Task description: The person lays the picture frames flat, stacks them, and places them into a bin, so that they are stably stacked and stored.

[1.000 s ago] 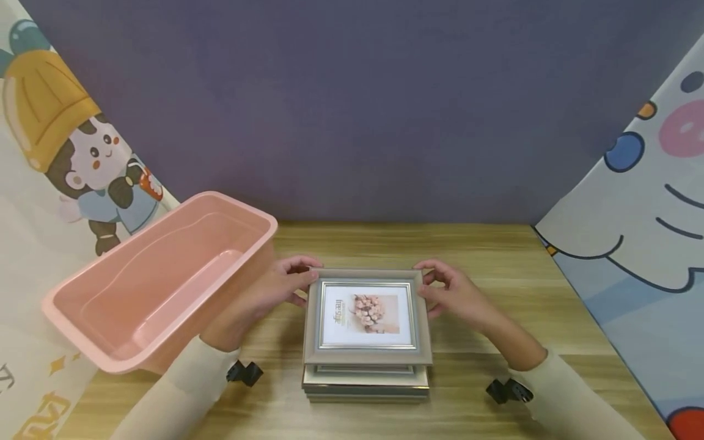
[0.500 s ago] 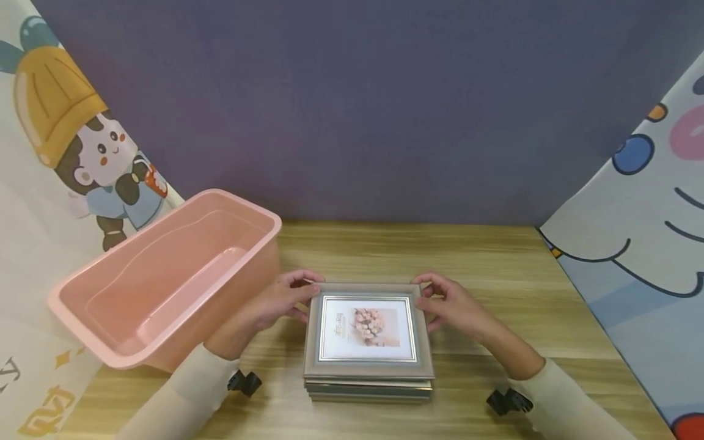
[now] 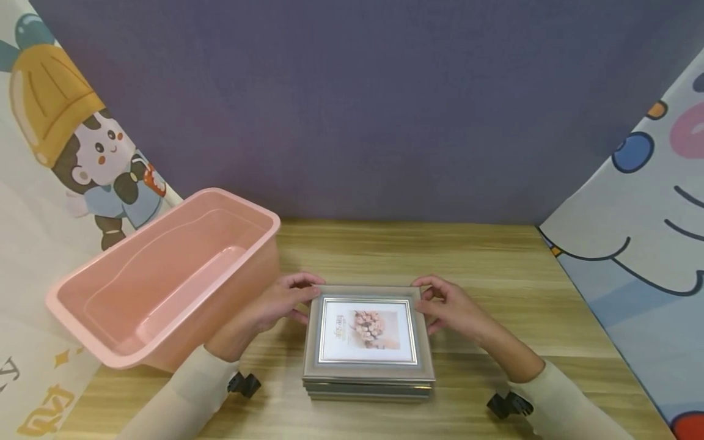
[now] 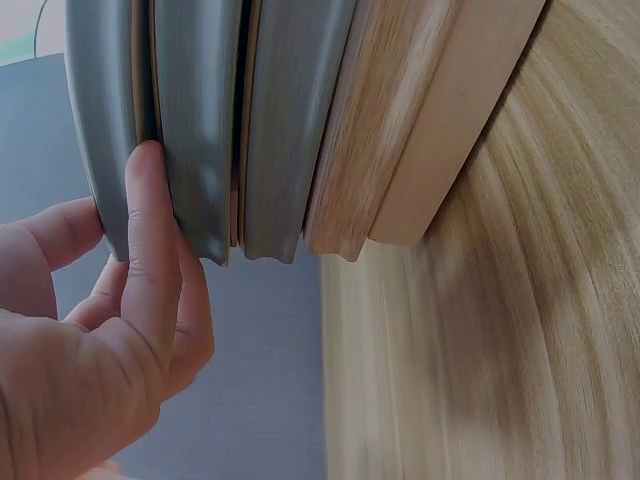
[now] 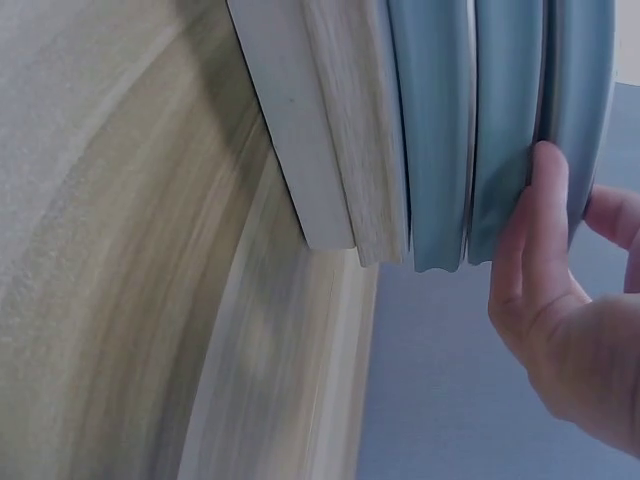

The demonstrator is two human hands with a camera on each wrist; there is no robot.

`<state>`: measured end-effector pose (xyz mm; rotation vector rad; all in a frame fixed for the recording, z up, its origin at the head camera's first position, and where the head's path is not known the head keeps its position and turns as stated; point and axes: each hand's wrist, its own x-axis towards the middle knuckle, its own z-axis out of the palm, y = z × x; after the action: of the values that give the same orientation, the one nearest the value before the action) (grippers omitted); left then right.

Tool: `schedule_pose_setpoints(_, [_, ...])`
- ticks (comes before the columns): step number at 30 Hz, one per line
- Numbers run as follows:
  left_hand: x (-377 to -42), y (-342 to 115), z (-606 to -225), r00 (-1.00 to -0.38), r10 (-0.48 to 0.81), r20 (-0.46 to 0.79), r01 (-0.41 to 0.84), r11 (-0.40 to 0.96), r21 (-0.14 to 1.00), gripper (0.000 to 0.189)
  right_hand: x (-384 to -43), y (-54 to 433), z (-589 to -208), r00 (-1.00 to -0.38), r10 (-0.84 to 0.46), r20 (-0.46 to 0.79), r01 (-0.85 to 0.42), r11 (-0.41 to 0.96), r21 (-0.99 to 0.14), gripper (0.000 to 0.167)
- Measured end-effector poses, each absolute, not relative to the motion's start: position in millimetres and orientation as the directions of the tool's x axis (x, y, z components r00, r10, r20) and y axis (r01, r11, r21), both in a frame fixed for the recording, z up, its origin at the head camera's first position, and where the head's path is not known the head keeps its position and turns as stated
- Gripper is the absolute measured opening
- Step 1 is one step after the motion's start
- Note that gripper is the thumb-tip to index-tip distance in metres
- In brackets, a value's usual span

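A silver-grey picture frame (image 3: 368,371) with a bouquet print lies face up on top of a stack of frames (image 3: 368,391), its edges nearly in line with those below. My left hand (image 3: 279,300) pinches its far left corner, thumb on the upper face. At the far right corner my right hand (image 3: 450,307) grips the same frame in a similar way. The left wrist view shows a fingertip (image 4: 148,165) in the seam under the top frame (image 4: 95,130). Seen from the right wrist, grey frames (image 5: 435,140) rest over pale wood-coloured ones (image 5: 345,130).
A pink plastic tub (image 3: 159,269) stands to the left, close beside my left forearm. The wood-grain table (image 3: 484,256) meets a dark blue-grey backdrop (image 3: 352,110) behind the stack. Cartoon-printed panels flank both sides.
The top frame has come down and toward me onto the stack, closing the gap at its near edge. Both hands moved with it, keeping their hold. Little moves in the last half second.
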<state>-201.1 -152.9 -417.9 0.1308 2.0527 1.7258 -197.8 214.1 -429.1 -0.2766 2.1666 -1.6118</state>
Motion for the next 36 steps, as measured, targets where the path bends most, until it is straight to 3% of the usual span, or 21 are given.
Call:
schedule_pose_setpoints(7, [-200,-152,-422,-0.898,0.336,-0.285,-0.209,0.245,0.947,0.037,-195,217,-432,-0.891,-0.407,-0.201,0.077,0.3,-0.951,0.048])
schedule_pose_setpoints(19, [-198,-155,-436,-0.901,0.332,-0.28,-0.236,0.166,0.957,0.041,-193,219,-440,-0.887,-0.386,-0.255,0.159,0.263,-0.952,0.055])
schedule_pose_setpoints(30, [-197,-156,-434,-0.9,0.341,-0.273,-0.231,0.16,0.96,0.041,-193,218,-439,-0.89,-0.395,-0.228,0.141,0.236,-0.961,0.053])
schedule_pose_setpoints(36, [-196,-155,-430,-0.907,0.335,-0.254,-0.18,0.235,0.955,0.043,-192,218,-439,-0.892,-0.391,-0.227,0.143,0.232,-0.962,0.053])
